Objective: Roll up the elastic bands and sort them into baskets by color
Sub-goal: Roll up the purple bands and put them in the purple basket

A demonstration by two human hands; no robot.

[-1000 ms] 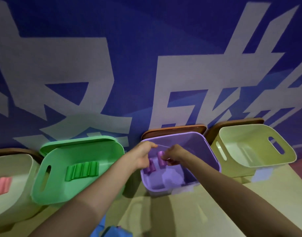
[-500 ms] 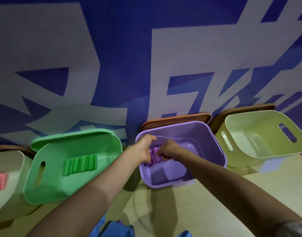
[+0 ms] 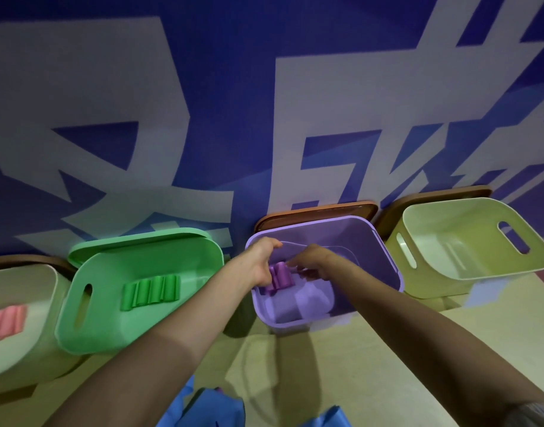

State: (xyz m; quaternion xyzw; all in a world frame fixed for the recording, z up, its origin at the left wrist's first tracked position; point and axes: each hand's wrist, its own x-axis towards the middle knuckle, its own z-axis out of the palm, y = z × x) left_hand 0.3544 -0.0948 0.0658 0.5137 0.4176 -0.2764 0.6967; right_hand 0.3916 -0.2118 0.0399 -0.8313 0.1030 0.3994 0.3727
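Note:
Both of my hands reach into the purple basket (image 3: 384, 254) at the middle of the row. My left hand (image 3: 259, 263) curls against the left side of the rolled purple bands (image 3: 281, 274). My right hand (image 3: 313, 261) pinches another purple roll just to their right, with its fingers curled over it. The rolls lie side by side near the basket's back left wall. Several green rolls (image 3: 152, 291) lie in the green basket (image 3: 110, 334). Pink rolls (image 3: 5, 322) show in the pale basket (image 3: 49, 303) at the far left.
A pale green basket (image 3: 535, 260) stands tilted at the right with nothing visible inside. Brown lids (image 3: 320, 211) lean against the blue and white wall behind the baskets. Blue bands (image 3: 203, 408) lie at the bottom edge on the pale tabletop (image 3: 326, 380).
The view has shifted a little. My hands stay in the purple basket; the purple rolls now show between them, and my right hand has moved slightly right.

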